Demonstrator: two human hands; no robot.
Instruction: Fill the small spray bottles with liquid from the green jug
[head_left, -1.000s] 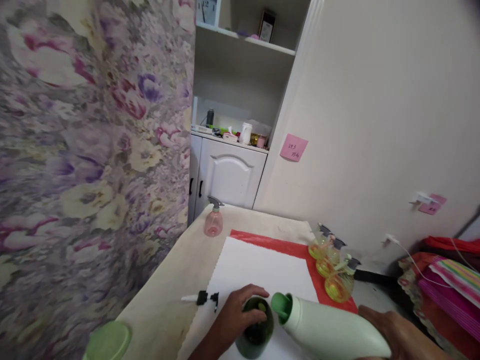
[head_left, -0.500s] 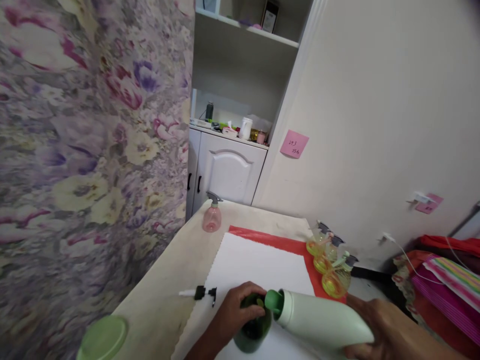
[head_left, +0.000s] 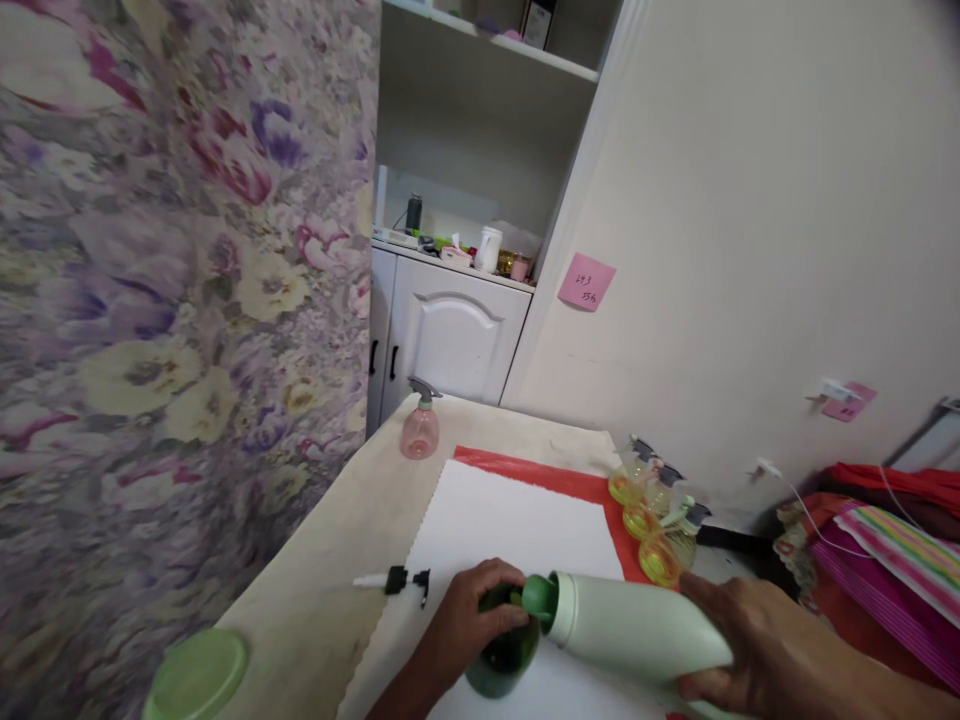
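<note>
My left hand [head_left: 474,618] is wrapped round the neck of a dark green bottle [head_left: 504,668] that stands on a white sheet [head_left: 517,510]. In my right hand [head_left: 739,635] lies the rear end of a large pale green bottle [head_left: 634,622], tipped almost level. Its mouth, with a green spout [head_left: 536,596] in it, points left and rests close to the dark bottle's opening. Whether liquid is flowing I cannot make out. Left of my left hand, a black pump head [head_left: 397,580] with a white tube lies on its side.
A pale green lid-like round thing [head_left: 196,668] is at the table's near left. A pink spray bottle [head_left: 420,432] stands at the far left. Several clear spray bottles with yellow liquid [head_left: 661,556] line the right, on a red sheet [head_left: 540,475]. A floral curtain [head_left: 187,300] hangs left.
Both hands keep their hold, and the two bottles stay mouth to mouth. The whole view has shifted slightly; the pale green bottle looks a little more level.
</note>
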